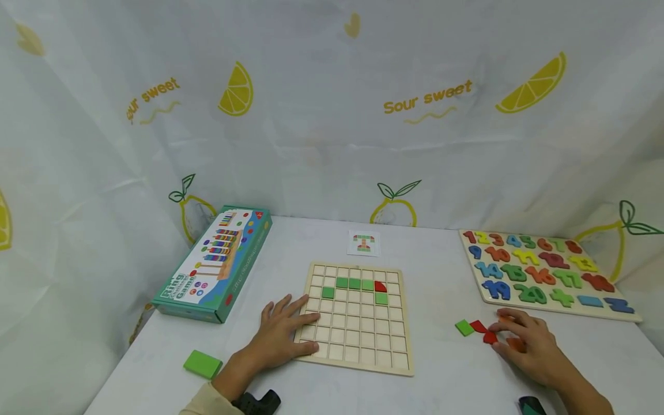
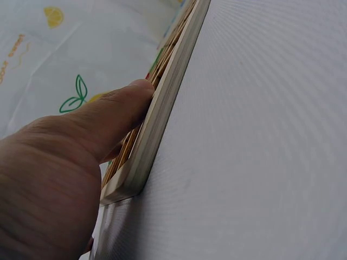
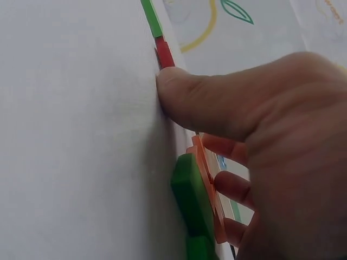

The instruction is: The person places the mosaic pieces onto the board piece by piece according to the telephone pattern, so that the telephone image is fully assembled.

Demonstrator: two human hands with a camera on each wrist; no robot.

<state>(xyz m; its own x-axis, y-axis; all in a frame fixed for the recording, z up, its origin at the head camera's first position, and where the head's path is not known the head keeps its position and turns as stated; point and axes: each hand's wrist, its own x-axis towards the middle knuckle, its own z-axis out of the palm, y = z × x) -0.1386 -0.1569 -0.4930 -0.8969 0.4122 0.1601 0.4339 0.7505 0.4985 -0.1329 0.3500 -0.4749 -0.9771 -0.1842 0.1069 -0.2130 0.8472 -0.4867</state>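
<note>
My left hand (image 1: 280,331) lies spread over the left edge of the wooden grid board (image 1: 354,363), its thumb (image 2: 116,111) resting on the rim. Green tiles (image 1: 355,283) and one red quarter-round tile (image 1: 380,286) sit in the board's upper cells. To the right of the board, my right hand (image 1: 534,346) pinches a red tile (image 1: 490,337) on the table between thumb and forefinger. Another red tile (image 1: 478,327) and a green tile (image 1: 464,328) lie beside it. Orange tiles (image 1: 516,344) and green blocks (image 3: 192,192) are partly hidden under this hand.
A pattern card (image 1: 363,243) lies behind the board. The green game box (image 1: 212,262) stands at the left, with a green block (image 1: 203,364) in front of it. At the back right is a number puzzle board (image 1: 550,271). A printed white curtain (image 1: 311,144) hangs behind the table.
</note>
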